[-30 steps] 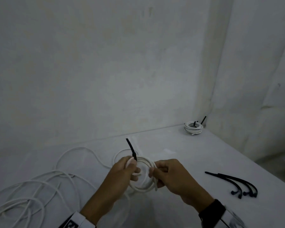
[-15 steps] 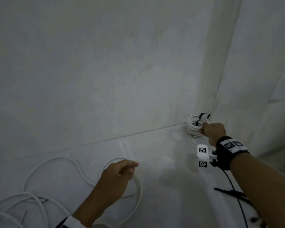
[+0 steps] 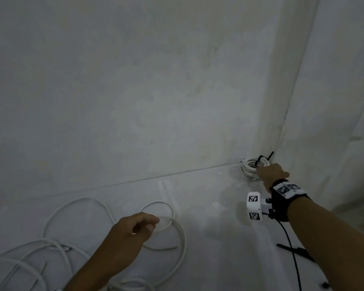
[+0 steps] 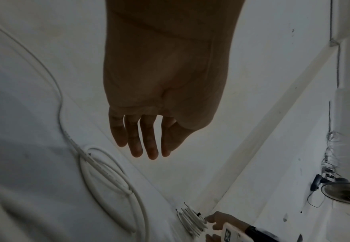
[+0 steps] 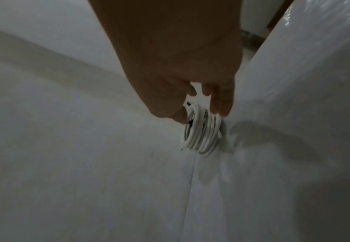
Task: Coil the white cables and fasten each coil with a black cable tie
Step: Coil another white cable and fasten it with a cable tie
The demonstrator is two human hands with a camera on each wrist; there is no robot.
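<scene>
Tied white coils (image 3: 250, 167) lie stacked in the table's far right corner, with black tie tails (image 3: 269, 155) sticking up. My right hand (image 3: 270, 173) is stretched out to them. In the right wrist view its thumb and straight fingers (image 5: 219, 104) touch the top of the coils (image 5: 201, 134) from both sides without curling round them. My left hand (image 3: 138, 225) hovers over loose white cable loops (image 3: 180, 234) at front centre. The left wrist view shows its fingers (image 4: 149, 142) hanging relaxed and empty above the cable (image 4: 107, 173).
Spare black cable ties (image 3: 292, 249) lie on the table under my right forearm. More loose white cable (image 3: 29, 255) is piled at front left. Walls (image 3: 156, 101) close in behind the table and on its right side.
A second ago both hands held a tied coil at front centre. My right hand has carried it to the far right corner; the left hand let go and stays over the loose cable.
</scene>
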